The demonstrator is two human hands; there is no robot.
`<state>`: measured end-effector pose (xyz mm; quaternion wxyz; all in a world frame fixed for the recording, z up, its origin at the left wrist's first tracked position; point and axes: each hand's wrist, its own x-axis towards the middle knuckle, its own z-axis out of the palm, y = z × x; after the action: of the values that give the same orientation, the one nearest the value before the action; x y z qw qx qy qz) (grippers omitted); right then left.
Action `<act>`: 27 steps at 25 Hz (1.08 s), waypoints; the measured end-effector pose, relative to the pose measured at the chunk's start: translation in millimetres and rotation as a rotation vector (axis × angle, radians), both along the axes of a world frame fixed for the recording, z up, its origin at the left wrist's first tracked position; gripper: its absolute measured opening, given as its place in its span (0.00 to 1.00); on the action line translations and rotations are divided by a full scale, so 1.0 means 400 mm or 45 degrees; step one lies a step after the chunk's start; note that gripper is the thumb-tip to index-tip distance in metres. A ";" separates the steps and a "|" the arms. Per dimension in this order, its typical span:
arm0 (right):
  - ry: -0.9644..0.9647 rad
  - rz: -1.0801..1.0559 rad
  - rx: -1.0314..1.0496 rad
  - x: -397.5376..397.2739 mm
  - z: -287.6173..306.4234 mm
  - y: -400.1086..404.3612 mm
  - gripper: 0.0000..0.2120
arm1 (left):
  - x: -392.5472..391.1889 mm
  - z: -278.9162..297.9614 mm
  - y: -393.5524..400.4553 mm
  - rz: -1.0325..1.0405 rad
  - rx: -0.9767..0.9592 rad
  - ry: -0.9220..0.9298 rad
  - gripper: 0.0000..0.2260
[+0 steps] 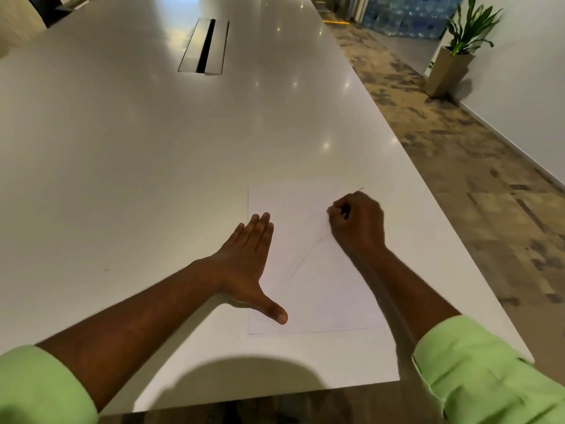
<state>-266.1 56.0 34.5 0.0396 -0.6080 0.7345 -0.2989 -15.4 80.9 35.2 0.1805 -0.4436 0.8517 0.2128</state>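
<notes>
A white sheet of paper [308, 270] lies on the white worktop [153, 148], near its right edge. The left hand [247, 264] presses flat on the sheet's left side, fingers straight, thumb spread. The right hand [357, 221] rests on the sheet, fingers curled round a mostly hidden pencil [361, 189].

Quick count: one table [122, 148] and one sheet of paper [293, 203] on it, the only sheet. Two hands, left hand [247, 264] and right hand [357, 224]. Two light green sleeves, left sleeve [39, 387] and right sleeve [489, 368]. One thin writing tool [361, 189], just its tip poking past the right hand. One long cable hatch [204, 47] set in the table. On the floor, one potted plant [467, 29] in one tall planter [449, 71], with one small green sign [431, 64] beside it. One bluish stack [406, 13] at the back, maybe bottled water, way too blurry to count.
</notes>
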 end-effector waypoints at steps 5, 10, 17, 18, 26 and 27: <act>-0.199 0.420 0.069 0.163 -0.008 0.184 0.04 | -0.001 0.003 -0.002 0.005 0.028 0.005 0.75; -0.017 0.222 -0.016 0.040 -0.018 0.084 0.06 | 0.003 -0.001 0.001 -0.002 0.014 -0.005 0.76; -0.122 0.553 0.077 0.146 -0.014 0.215 0.06 | 0.002 -0.001 -0.003 -0.011 0.022 -0.003 0.76; -0.052 0.620 0.086 0.144 -0.024 0.225 0.06 | 0.003 -0.003 -0.004 -0.013 0.021 -0.001 0.76; -0.034 0.325 -0.019 0.094 0.018 0.127 0.06 | 0.002 -0.003 -0.004 0.002 0.021 0.003 0.76; -0.094 0.527 0.025 0.145 0.002 0.194 0.05 | 0.002 -0.003 -0.004 0.001 0.022 0.007 0.76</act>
<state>-208.1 133.4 35.4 0.1329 -0.7342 0.5947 -0.2995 -14.5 79.4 33.9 0.1820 -0.4419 0.8501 0.2213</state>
